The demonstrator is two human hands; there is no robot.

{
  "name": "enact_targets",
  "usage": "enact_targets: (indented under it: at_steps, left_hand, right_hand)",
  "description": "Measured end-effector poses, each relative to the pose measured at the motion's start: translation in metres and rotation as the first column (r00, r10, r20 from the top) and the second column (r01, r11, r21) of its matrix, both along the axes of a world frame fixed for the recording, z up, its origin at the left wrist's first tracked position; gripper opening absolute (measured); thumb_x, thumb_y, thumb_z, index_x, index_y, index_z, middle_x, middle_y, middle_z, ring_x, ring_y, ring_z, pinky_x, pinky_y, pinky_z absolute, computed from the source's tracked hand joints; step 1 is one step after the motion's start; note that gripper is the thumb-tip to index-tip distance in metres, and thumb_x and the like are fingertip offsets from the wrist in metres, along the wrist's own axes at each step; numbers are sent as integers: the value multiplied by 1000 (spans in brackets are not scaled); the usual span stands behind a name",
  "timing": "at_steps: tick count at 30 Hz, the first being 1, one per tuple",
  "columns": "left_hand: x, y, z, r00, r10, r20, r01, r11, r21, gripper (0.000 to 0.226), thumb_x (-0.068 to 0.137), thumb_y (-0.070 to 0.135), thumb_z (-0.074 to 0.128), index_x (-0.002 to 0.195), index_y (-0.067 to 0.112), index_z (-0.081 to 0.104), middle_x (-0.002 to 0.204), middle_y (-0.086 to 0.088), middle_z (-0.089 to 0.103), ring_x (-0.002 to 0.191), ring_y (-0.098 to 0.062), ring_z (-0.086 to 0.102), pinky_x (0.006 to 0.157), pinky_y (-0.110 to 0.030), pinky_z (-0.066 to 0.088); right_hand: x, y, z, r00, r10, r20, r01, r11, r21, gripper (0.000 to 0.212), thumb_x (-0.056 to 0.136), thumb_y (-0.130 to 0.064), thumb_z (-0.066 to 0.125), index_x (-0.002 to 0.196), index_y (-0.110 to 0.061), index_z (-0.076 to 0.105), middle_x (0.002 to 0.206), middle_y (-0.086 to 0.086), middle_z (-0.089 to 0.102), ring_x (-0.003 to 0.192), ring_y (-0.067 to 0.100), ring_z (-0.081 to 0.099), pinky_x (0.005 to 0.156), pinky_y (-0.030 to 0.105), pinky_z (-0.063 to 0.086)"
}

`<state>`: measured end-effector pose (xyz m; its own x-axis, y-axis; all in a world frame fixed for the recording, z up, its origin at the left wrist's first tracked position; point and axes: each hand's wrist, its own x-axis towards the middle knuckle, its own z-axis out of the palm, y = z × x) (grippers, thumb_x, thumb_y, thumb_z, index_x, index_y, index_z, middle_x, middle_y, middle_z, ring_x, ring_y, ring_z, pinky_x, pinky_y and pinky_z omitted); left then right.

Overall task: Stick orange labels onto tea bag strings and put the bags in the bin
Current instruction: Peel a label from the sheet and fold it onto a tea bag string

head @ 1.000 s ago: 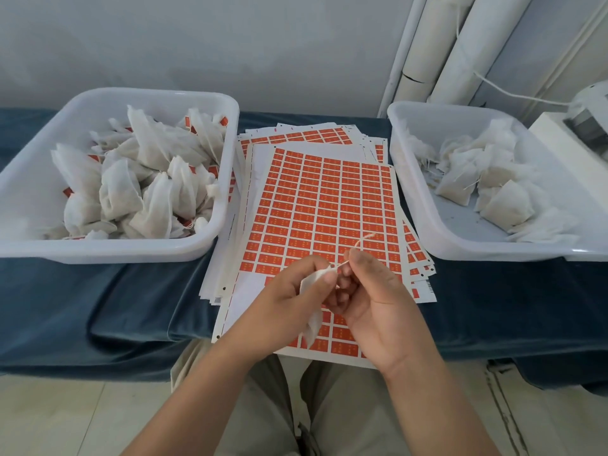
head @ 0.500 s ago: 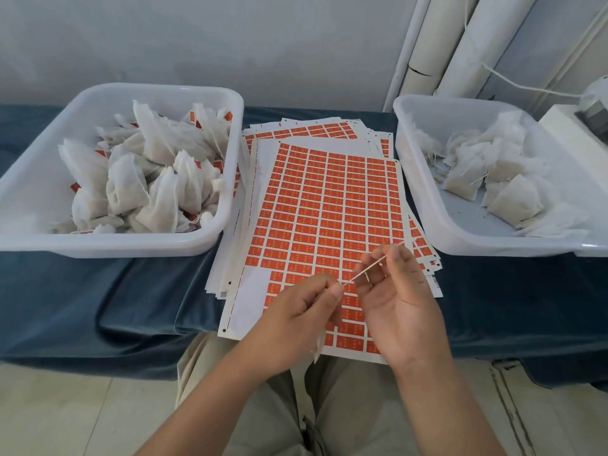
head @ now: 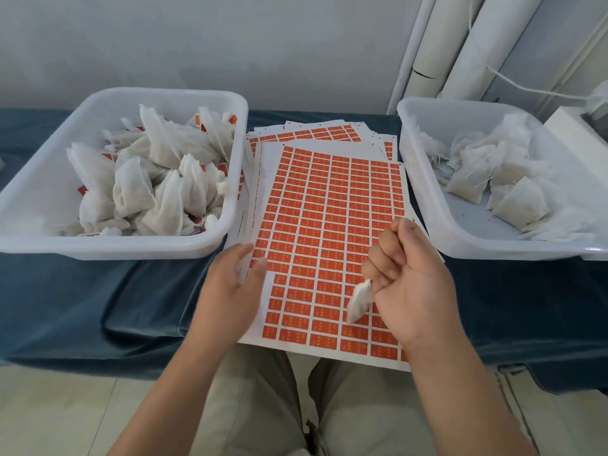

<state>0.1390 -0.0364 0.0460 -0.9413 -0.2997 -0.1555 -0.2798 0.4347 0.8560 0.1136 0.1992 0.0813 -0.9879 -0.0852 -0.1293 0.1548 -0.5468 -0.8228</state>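
Left bin (head: pixel 108 246) sat heaped with bags (head: pixel 131 192), orange tags peeking out among them. Next along, the left hand (head: pixel 230 291), blurred, had its fingers relaxed and spread at the left edge of the label sheet (head: pixel 329 225). Over the sheet's lower right, the right hand (head: pixel 414 284) was curled tight, pinching the tea bag (head: pixel 358 302), which dangled below its fingers. Right bin (head: pixel 467 238) held plain bags (head: pixel 519 205)

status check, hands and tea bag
Right hand grips tea bag, no label seen on it. Left hand open, blurred, at label sheet left edge. Nothing in the way.
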Motion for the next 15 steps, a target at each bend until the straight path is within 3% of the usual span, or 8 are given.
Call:
enact_targets:
  at_steps: [2, 7, 10, 13, 15]
  left_hand:
    - [0, -9, 1, 998, 55, 24, -57, 996, 63, 51, 99, 64, 54, 145, 44, 49, 146, 19, 54, 122, -10, 57, 110, -53, 51]
    - [1, -17, 11, 994, 42, 106, -61, 981, 184, 51, 98, 65, 56, 145, 49, 49, 140, 17, 63, 124, -19, 65, 105, -59, 54]
    - [2, -19, 11, 991, 20, 133, -54, 964, 259, 47, 99, 64, 58, 143, 50, 52, 130, 21, 68, 116, -15, 69, 99, -54, 59]
    - [5, -22, 11, 993, 48, 105, -80, 939, 336, 42, 98, 64, 60, 138, 51, 57, 123, 22, 73, 107, -11, 74, 82, -41, 63]
    - [4, -24, 12, 993, 84, 83, -110, 910, 399, 41, 97, 59, 65, 137, 47, 60, 126, 19, 73, 108, -13, 76, 84, -42, 63]
  right_hand:
    - [-6, -7, 1, 999, -17, -49, 25, 986, 166, 29, 105, -44, 56, 82, -27, 54, 71, -3, 43, 58, 11, 37, 62, 23, 41]
    - [-9, -43, -17, 999, 35, 17, -39, 949, 314, 31, 107, -47, 51, 84, -28, 60, 71, -1, 48, 59, 12, 42, 59, 23, 41]
    - [-11, -64, -35, 992, 55, 113, -92, 933, 347, 28, 108, -47, 50, 91, -30, 66, 73, -3, 58, 59, 8, 52, 60, 18, 46]
    - [-13, -75, -47, 985, 64, 163, -127, 900, 416, 23, 107, -50, 48, 109, -35, 66, 84, -13, 72, 74, 6, 71, 70, 15, 54]
    - [-13, -78, -51, 986, 69, 152, -133, 876, 463, 24, 106, -54, 47, 110, -38, 65, 86, -15, 74, 76, 4, 73, 70, 16, 55]
